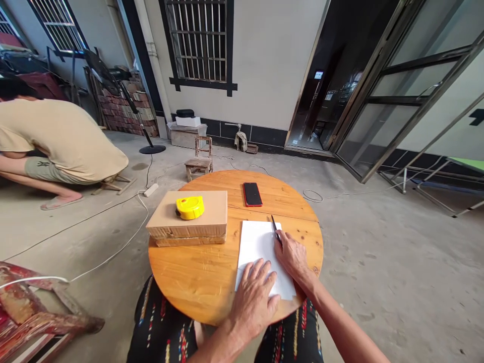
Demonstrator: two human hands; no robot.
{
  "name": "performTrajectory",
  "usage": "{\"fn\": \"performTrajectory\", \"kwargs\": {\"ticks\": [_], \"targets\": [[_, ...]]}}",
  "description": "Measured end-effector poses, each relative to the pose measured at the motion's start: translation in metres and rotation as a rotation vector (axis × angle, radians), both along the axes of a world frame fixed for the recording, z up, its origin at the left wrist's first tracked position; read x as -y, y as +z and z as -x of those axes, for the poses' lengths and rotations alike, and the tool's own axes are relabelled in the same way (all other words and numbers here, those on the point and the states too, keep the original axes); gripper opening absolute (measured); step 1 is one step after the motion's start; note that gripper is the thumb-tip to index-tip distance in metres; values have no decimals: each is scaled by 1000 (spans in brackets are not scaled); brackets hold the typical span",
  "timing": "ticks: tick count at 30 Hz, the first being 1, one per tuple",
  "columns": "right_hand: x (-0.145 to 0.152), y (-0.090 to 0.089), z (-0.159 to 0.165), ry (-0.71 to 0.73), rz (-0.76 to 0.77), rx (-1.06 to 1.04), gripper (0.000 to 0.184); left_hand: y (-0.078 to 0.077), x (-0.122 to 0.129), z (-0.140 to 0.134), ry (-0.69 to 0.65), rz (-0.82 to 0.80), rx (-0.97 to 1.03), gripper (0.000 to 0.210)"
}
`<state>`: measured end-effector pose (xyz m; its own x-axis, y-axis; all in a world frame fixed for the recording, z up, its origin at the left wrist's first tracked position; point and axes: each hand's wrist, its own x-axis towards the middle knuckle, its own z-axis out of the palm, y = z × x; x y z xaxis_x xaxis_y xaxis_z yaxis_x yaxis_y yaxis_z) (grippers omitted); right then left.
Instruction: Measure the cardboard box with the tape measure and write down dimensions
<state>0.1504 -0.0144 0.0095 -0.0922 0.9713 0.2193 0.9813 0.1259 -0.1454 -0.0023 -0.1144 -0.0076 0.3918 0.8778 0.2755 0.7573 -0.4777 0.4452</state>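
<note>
A sheet of white paper (259, 242) lies on the round wooden table (196, 272). My left hand (255, 292) rests flat over the paper's lower left part, fingers spread. My right hand (292, 254) is closed around a dark pen (275, 225) at the paper's right edge; the pen slants with one end pointing away from me. Left of the paper is a brown cardboard box (166, 214), with a yellow tape measure (190, 207) on its lid. A phone (252, 194) with a black screen and red edge lies beyond the paper.
Behind the table stands a small wooden chair (199, 162). A person in a tan shirt (60, 136) crouches at left, near a standing fan (151, 149). A worn red wooden stool (38, 312) is at lower left. Cables and a power strip (151, 190) lie on the concrete floor.
</note>
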Motion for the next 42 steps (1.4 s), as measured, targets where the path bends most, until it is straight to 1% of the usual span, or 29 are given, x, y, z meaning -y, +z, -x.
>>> {"fn": "performTrajectory", "kwargs": {"ticks": [3, 7, 10, 12, 15, 17, 19, 20, 22, 23, 24, 25, 26, 27, 28, 29, 30, 32, 33, 34, 35, 37, 38, 40, 42], "targets": [[-7, 0, 7, 31, -9, -13, 23, -2, -2, -3, 19, 3, -17, 44], [-15, -2, 10, 40, -26, -56, 26, -3, -3, -2, 2, 30, -1, 47], [-16, -4, 5, 50, -41, -103, 28, 2, 0, 0, -7, 39, 17, 44], [-14, -7, 1, 53, -56, -137, 30, 4, 2, 2, -30, 28, 39, 38], [-12, -8, -2, 48, -89, -170, 33, -2, 7, 8, -96, -55, 112, 31], [-11, -1, 2, 48, -133, -198, 33, -8, 11, 20, -95, -194, 200, 29], [-12, 15, 14, 71, -185, -263, 33, -10, 16, 43, -11, -343, 300, 27], [-13, 26, 24, 101, -202, -309, 32, -7, 18, 58, 50, -382, 342, 28], [-16, 53, 52, 200, -201, -399, 30, 6, 18, 96, 238, -409, 384, 38], [-20, 66, 70, 277, -175, -429, 28, 14, 14, 117, 356, -409, 401, 43], [-24, 79, 90, 351, -146, -444, 28, 23, 8, 139, 505, -416, 433, 44], [-29, 91, 111, 433, -129, -436, 32, 31, 0, 160, 629, -431, 468, 43], [-36, 100, 133, 518, -119, -406, 42, 38, -10, 180, 727, -425, 521, 42], [-42, 108, 155, 587, -95, -358, 54, 44, -22, 197, 797, -413, 596, 43], [-48, 115, 176, 629, -67, -305, 66, 48, -34, 212, 846, -354, 687, 48], [-53, 119, 195, 640, -27, -255, 74, 51, -46, 224, 879, -245, 787, 53], [-57, 122, 211, 644, 26, -200, 78, 52, -57, 234, 874, -136, 869, 57], [-61, 124, 229, 627, 99, -159, 72, 53, -72, 244, 815, -19, 943, 56], [-61, 123, 230, 610, 126, -196, 66, 53, -75, 245, 774, 10, 960, 53], [-59, 121, 227, 589, 150, -285, 62, 53, -76, 246, 734, 24, 971, 51], [-56, 119, 219, 562, 171, -421, 60, 53, -75, 245, 701, 38, 985, 50], [-47, 113, 194, 479, 187, -769, 60, 52, -65, 241, 655, 56, 1008, 52], [-40, 110, 179, 420, 148, -937, 58, 51, -57, 239, 648, 54, 1020, 54], [-25, 106, 151, 314, 48, -1220, 49, 45, -40, 234, 655, 41, 1040, 58], [-7, 103, 128, 244, 27, -1439, 42, 32, -21, 227, 702, 27, 1018, 59]]}}
